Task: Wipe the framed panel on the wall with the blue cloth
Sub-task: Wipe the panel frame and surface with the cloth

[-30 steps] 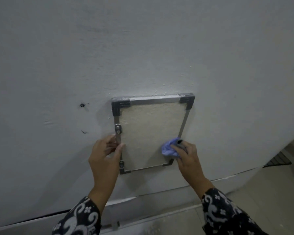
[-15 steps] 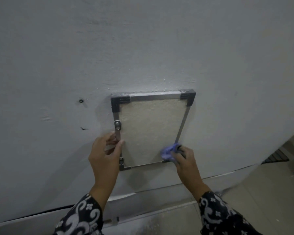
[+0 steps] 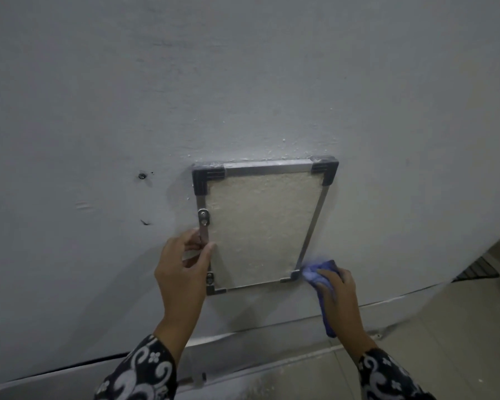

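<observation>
The grey wall [image 3: 243, 82] fills nearly the whole view, scuffed and pocked, with a small dark hole [image 3: 141, 176] at about 9 o'clock from the framed panel [image 3: 260, 226]. That panel hangs a little below the middle of the view, a metal-edged rectangle with dark corner pieces and a rough cream face. The face shows no streak, damp patch or clean band, so how much of it has been wiped cannot be read from its surface; flecks of white grit sit along the top rail and on the wall just above it, which suggests the upper edge may need attention. The left hand [image 3: 182, 264] sits at the panel's 8 o'clock edge, its fingers curled closed around the left rail just below a small metal bracket [image 3: 203, 217], apparently steadying the frame. The right hand [image 3: 337, 295] is at the panel's 5 o'clock corner, its fingers closed on the bunched blue cloth [image 3: 319, 271], whose front presses against the corner piece and the wall just beside it while a tail hangs under the palm. Judging by this position, the wiping is under way at the lower right corner, with the top rail and left side likely remaining.
</observation>
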